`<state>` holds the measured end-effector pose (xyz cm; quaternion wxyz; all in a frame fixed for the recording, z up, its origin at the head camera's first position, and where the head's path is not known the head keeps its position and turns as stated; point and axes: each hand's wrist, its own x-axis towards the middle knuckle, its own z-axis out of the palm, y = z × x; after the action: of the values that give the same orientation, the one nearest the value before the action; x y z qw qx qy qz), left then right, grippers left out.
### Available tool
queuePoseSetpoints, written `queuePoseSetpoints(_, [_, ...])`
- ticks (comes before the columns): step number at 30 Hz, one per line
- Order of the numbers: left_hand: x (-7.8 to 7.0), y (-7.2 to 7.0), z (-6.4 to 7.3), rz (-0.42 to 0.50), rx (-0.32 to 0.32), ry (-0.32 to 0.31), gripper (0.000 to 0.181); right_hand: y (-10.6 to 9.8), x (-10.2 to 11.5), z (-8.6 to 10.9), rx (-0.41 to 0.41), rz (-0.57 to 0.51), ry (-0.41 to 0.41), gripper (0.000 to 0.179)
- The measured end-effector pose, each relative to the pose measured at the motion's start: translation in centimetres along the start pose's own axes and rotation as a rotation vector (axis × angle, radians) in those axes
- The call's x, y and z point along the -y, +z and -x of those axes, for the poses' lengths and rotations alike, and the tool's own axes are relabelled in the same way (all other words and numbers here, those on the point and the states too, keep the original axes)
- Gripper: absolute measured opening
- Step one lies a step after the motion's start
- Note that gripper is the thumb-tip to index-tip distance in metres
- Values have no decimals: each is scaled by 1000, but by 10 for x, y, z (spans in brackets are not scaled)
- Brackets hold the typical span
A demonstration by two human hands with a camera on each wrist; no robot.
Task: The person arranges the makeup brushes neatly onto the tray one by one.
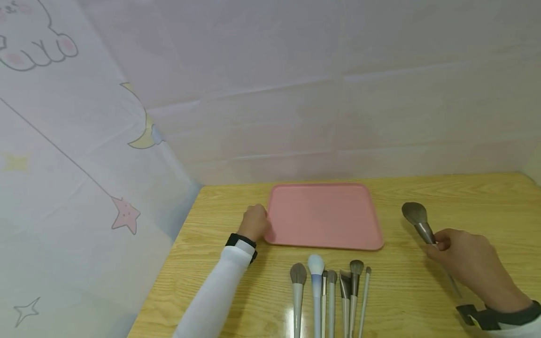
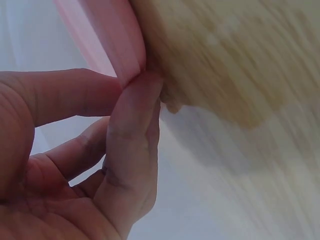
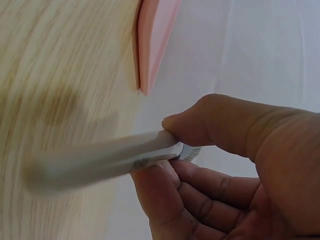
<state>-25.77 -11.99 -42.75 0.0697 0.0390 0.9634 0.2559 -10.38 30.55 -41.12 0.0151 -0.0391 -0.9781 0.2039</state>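
A pink tray (image 1: 323, 216) lies on the wooden table. My left hand (image 1: 255, 222) is at its left edge; in the left wrist view the thumb and finger pinch the tray's rim (image 2: 120, 40). Off to the right of the tray, my right hand (image 1: 469, 260) holds a large makeup brush (image 1: 424, 232) by its handle, bristles pointing away and up-left. The right wrist view shows the brush handle (image 3: 100, 160) between thumb and fingers, its end towards the camera.
Several makeup brushes (image 1: 331, 291) lie side by side in front of the tray, including one with white bristles (image 1: 316, 264). Behind the wooden table (image 1: 486, 202) hangs a pale cloth (image 1: 338, 117); a patterned one (image 1: 97, 188) covers the left side.
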Motion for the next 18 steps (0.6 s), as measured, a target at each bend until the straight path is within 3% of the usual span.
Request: queuePoseSetpoints(18, [-30,16,1,-14,-4,83,36,2,0,5,-3,3,36,43])
